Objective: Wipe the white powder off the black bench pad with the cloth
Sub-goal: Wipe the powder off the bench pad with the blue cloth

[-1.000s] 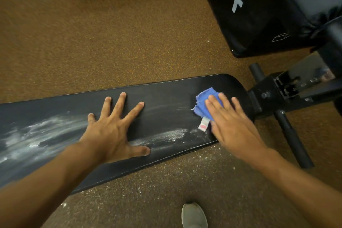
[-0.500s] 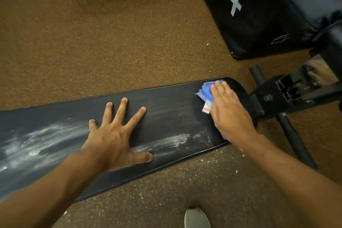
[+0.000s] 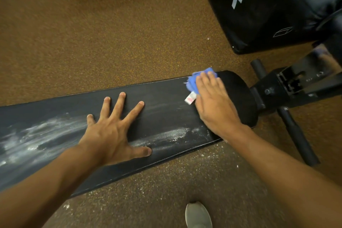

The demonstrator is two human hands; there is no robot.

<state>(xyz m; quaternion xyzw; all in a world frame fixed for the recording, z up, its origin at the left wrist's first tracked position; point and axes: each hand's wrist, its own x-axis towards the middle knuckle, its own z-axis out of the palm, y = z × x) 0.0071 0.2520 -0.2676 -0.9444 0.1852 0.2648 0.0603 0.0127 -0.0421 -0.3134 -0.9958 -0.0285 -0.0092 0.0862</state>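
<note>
On the pad's left: white powder [image 3: 37, 135] is lying thick on the black bench pad [image 3: 166, 98].
Left hand [image 3: 112, 127]: we are bracing, fingers spread flat.
Right hand [image 3: 214, 105]: we are pressing the blue cloth [image 3: 193, 81] with flat fingers at the far edge.
Change: we are sliding the cloth farther from us than before.

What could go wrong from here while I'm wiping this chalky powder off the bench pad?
The left hand lies flat on the bench pad beside the powder streaks, so it may smear them. The right hand presses the blue cloth at the pad's far edge, so powder could be pushed onto the floor, already speckled white. The near-edge streak could be missed.
</note>
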